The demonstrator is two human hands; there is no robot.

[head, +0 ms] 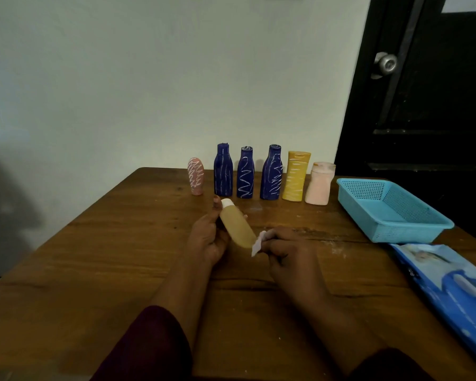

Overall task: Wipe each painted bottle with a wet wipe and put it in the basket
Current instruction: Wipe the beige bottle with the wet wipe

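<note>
Head view: the left hand [208, 237] grips the bottle [237, 225], fingers curled round its body and thumb up beside the cap [226, 202]. It is held tilted above the table [121, 243], base toward the right hand [286, 248], evidently to present that end for cleaning. The right hand pinches a folded wipe [259, 243] against the base. Six bottles stand in a row [245, 177] at the far edge (untreated, by appearance). The basket [407, 233] sits at right, no bottle seen inside; the pack [451, 284] lies nearer.
</note>
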